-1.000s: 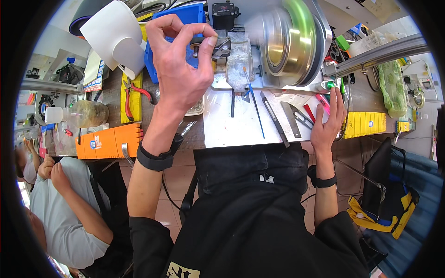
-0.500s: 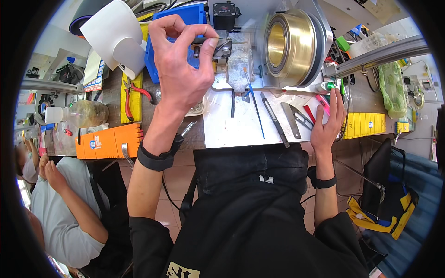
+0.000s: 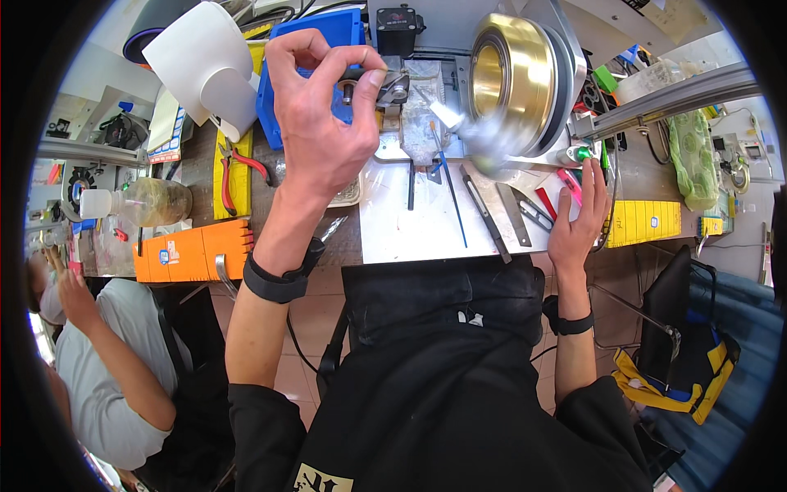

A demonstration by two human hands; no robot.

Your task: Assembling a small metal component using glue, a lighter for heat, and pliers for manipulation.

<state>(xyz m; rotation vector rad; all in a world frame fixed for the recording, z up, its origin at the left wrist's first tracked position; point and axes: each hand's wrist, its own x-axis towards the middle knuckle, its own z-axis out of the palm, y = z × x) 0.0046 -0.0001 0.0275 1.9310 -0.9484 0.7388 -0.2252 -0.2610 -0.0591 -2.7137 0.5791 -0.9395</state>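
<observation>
My left hand [image 3: 324, 115] is raised over the bench, thumb and index finger pinched together beside a small dark metal clamp [image 3: 395, 88]. What the pinch holds, if anything, is too small to make out. A metal block [image 3: 422, 123] stands right of the clamp. Beyond it is a large brass-coloured wheel [image 3: 512, 82] with a round bore, and a bright, motion-blurred part [image 3: 467, 131] crosses in front of its lower left side. With fingers stretched out, my right hand [image 3: 580, 217] has its fingertips by a green button [image 3: 583, 153].
On a white sheet [image 3: 393, 230] lie a thin blue stick [image 3: 452, 197], a black-handled knife [image 3: 485, 211] and a steel blade [image 3: 514, 211]. Red-handled pliers [image 3: 229, 176] and a blue bin [image 3: 270, 107] are at left. A metal rail [image 3: 668, 102] extends rightward. A person in a light shirt [image 3: 115, 361] sits at left.
A blurred bright part has appeared between the metal block and the brass wheel. Both my hands stay in place. The neighbouring person's hand and arm have shifted.
</observation>
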